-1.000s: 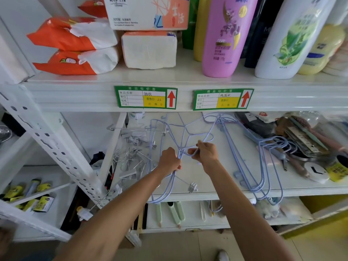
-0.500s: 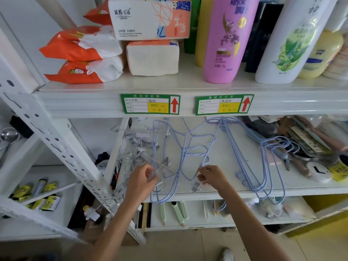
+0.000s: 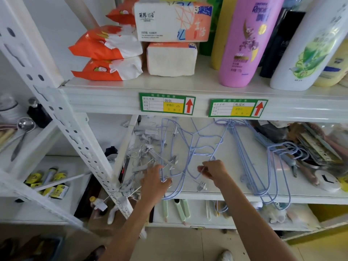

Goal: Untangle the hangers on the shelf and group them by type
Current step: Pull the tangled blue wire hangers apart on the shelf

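A tangle of light-blue wire hangers (image 3: 190,146) lies in the middle of the white shelf (image 3: 231,194). A heap of silver clip hangers (image 3: 148,147) sits to its left. A neater bundle of blue wire hangers (image 3: 244,157) lies to the right, its ends hanging over the front edge. My left hand (image 3: 156,181) grips blue wires near the shelf's front edge, beside the clip heap. My right hand (image 3: 213,171) pinches a thin hanger wire that carries a small clip (image 3: 201,185).
The shelf above holds tissue packs (image 3: 169,59) and shampoo bottles (image 3: 244,44), with green price labels (image 3: 167,103) on its edge. Combs, scissors and packets (image 3: 310,146) crowd the shelf's right end. A slanted perforated white upright (image 3: 62,117) stands at the left.
My hands have come apart and drawn toward the shelf's front edge, the left one going left to the clip heap. The camera has moved closer.
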Demonstrator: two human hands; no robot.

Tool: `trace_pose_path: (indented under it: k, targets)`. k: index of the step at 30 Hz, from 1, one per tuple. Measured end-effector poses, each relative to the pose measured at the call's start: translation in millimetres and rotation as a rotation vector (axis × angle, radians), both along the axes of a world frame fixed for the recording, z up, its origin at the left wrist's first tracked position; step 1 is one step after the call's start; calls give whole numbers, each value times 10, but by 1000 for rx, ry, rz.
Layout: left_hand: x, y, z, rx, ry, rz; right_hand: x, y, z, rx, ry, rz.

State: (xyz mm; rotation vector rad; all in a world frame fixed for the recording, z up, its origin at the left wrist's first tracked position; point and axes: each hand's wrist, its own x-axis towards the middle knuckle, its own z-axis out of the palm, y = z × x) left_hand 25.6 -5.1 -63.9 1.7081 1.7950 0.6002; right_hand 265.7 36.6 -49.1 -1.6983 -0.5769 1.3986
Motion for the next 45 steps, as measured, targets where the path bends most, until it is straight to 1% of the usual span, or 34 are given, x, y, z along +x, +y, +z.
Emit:
trace_pose_path:
  k: [3, 5, 9, 13, 18, 21, 25, 29, 32, 34, 36, 38, 39, 40, 41, 42, 43, 44, 45]
  targets:
    - [11, 66, 97, -116, -16, -66, -19, 39, 87, -16, 290, -33]
    - [-13, 137, 131, -142, -24, -96, 8, 59, 106, 30, 361, -21]
    - [-34, 244, 149, -162, -50, -113, 3, 77, 155, 71, 306, 27]
    - [0, 224, 109, -65, -51, -88, -74, 143, 193, 122, 193, -3]
    - [15, 226, 54, -10, -50, -84, -258, 281, 220, 199, 115, -117]
    - [24, 217, 80, -13, -24, -74, -291, 416, 214, 190, 56, -161]
    - [22, 212, 90, -12, -22, -70, -278, 506, 210, 198, 76, -237]
    - [-11, 290, 21, 1, -39, -39, -139, 247, 300, 242, 73, -218]
    - [-36, 387, -18, -7, -33, -24, 94, -178, 353, 290, 43, -220]
    - [-25, 391, 63, -37, -15, -39, 283, -479, 388, 297, 34, -219]
    - [-4, 376, 199, -119, 45, -72, 500, -704, 436, 298, 7, -207]
    - [18, 352, 393, -190, 159, -85, 725, -842, 467, 298, -30, -218]
    - [51, 311, 516, -191, 241, -80, 836, -893, 462, 296, -39, -229]
    - [101, 273, 611, -161, 332, -61, 935, -937, 456, 291, -40, -237]
    - [176, 214, 722, -87, 422, -45, 1023, -975, 443, 285, -33, -243]
    - [281, 181, 781, -6, 467, -32, 1081, -1008, 431, 284, -19, -238]
    - [446, 132, 839, 55, 446, -40, 1136, -1037, 421, 288, 1, -227]
    - [637, 77, 883, 58, 334, -69, 1163, -1070, 426, 303, 35, -216]
    - [854, 25, 907, -29, 114, -106, 1175, -1096, 426, 324, 85, -204]
